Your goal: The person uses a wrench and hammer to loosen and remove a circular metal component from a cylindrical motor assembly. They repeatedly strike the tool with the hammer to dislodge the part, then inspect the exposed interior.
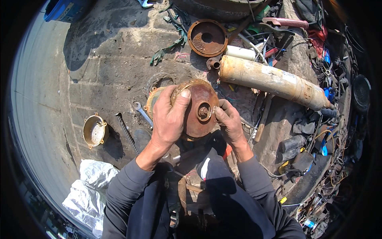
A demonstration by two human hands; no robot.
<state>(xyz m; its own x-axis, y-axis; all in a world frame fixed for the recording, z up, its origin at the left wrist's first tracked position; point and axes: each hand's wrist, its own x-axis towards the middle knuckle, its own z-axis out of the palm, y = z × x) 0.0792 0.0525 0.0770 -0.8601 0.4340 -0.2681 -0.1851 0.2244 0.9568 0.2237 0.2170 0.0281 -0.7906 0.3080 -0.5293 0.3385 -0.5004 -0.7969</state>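
Observation:
A rusty, round metal part (pixel 199 124), domed and shaped like a pump impeller, is held up over my knees. Its raised centre ring has a nut or shaft end inside. My left hand (pixel 169 113) is closed on its left side, thumb lying over the top. At the right rim, my right hand (pixel 230 121) is closed with thumb and fingers pressed against the edge. Partly hidden behind my left hand is a round yellowish metal housing (pixel 153 97) with bolt lugs. An open-end wrench (pixel 142 113) lies just left of that hand, beside a dark twisted metal rod (pixel 126 132).
A small round metal cap (pixel 94 130) lies on the paving at left, above a silvery sheet (pixel 89 195). Beyond my hands are a rusty flanged disc (pixel 207 38) and a long cylindrical pump body (pixel 272 81). Piled scrap, cables and tools fill the right. A blue bucket (pixel 67 11) stands far left.

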